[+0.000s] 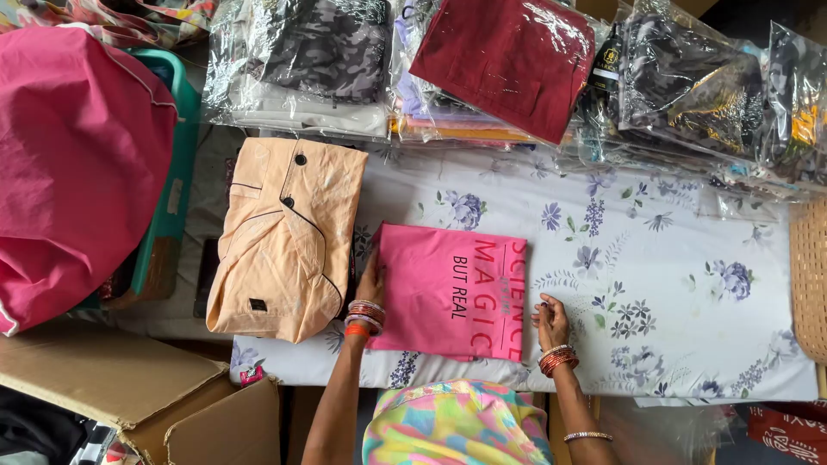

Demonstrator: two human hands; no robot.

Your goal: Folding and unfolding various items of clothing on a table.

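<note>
A folded pink T-shirt (448,288) with printed lettering lies flat on a white floral sheet (672,284). My left hand (370,286) rests on the shirt's left edge, fingers on the fabric. My right hand (549,319) touches the shirt's lower right corner, fingers bent at the edge. Both wrists wear red and orange bangles. A folded peach garment (284,237) with black buttons and dark piping lies just left of the pink shirt.
Plastic-wrapped folded clothes are stacked along the far side, among them a maroon one (508,60) and a grey camouflage one (310,52). A large pink cloth bundle (77,164) covers a teal basket at left. Cardboard box (129,387) at lower left; wicker basket (810,275) at right.
</note>
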